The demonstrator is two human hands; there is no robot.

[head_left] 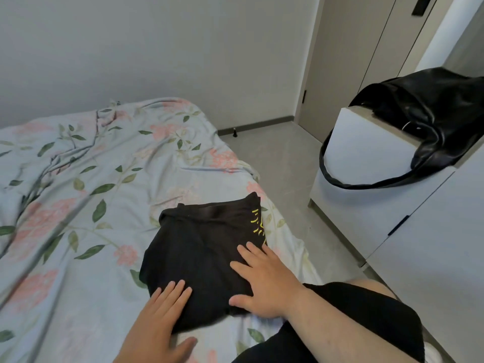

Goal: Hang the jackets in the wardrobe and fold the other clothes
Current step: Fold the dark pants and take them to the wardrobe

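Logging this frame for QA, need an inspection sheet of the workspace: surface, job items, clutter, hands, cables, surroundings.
Surface: bed sheet, floral, wrinkled.
Job's things: black garment, folded, yellow print, near the bed's right edge.
Clutter: black leather bag on white cabinet, strap hanging down its front.
Grippers: left hand and right hand flat on the garment, fingers straight.
Cables: nothing seen.
Surroundings: tall beige doors shut; grey floor.

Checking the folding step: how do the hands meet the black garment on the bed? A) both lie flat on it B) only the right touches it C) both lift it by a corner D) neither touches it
A: left hand and right hand both rest flat, fingers straight, on the black garment.
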